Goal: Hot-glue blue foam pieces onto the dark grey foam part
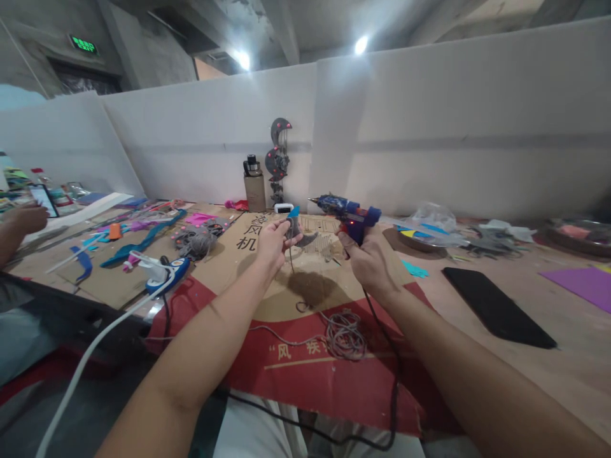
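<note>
Glue gun (pixel 352 212) in R hand (pixel 370 259), tip (pixel 313 200) nr L hand (pixel 273 243).

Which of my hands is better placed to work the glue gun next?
Probably your right hand: it grips the glue gun, whose nozzle points toward your left side. Your left hand is occupied, holding a small blue-tipped piece.

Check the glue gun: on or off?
Apparently on: the glue gun in the right hand shows a lit red light. Whether it's hot, cannot tell.
</note>
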`<act>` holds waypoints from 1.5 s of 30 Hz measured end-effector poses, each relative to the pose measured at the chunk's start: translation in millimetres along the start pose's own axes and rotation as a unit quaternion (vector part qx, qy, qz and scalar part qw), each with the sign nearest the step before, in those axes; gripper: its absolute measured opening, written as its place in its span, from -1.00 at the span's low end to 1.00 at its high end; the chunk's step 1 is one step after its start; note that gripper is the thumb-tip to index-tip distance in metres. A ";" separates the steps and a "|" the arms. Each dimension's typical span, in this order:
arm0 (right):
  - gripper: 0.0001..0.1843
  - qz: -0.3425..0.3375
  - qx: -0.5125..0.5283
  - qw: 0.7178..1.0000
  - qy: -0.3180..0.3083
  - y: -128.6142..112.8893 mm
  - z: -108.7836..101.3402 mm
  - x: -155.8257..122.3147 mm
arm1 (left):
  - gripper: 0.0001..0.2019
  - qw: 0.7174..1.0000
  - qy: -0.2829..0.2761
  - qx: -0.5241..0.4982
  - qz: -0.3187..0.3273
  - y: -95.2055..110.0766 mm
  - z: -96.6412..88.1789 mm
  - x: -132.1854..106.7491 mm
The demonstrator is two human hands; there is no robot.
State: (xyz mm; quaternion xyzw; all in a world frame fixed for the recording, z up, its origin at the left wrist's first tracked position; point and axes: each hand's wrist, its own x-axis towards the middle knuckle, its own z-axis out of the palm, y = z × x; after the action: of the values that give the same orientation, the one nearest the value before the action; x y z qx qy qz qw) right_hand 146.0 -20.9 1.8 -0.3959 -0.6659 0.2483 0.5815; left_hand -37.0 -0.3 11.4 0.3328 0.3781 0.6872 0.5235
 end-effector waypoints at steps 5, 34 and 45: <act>-0.64 -0.033 -0.098 0.995 -0.010 -6.2 -1.6 1.3 | -0.96 1.000 -0.003 0.003 0.009 0.5 3.7 -3.7; -0.61 -0.063 -0.205 0.975 -0.049 4.5 6.3 -5.6 | -0.94 0.999 0.003 -0.002 0.052 -4.0 5.9 -4.5; -0.61 -0.040 -0.207 0.977 -0.027 2.9 4.0 -5.2 | -0.93 0.998 -0.019 -0.007 0.059 -3.3 4.7 -4.6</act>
State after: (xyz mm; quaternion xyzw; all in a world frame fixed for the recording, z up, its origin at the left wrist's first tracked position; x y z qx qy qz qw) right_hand 142.9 -23.0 -4.2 -0.4740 -0.7335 0.0919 0.4784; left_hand -30.4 -3.5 10.6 0.3640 0.3428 0.7128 0.4919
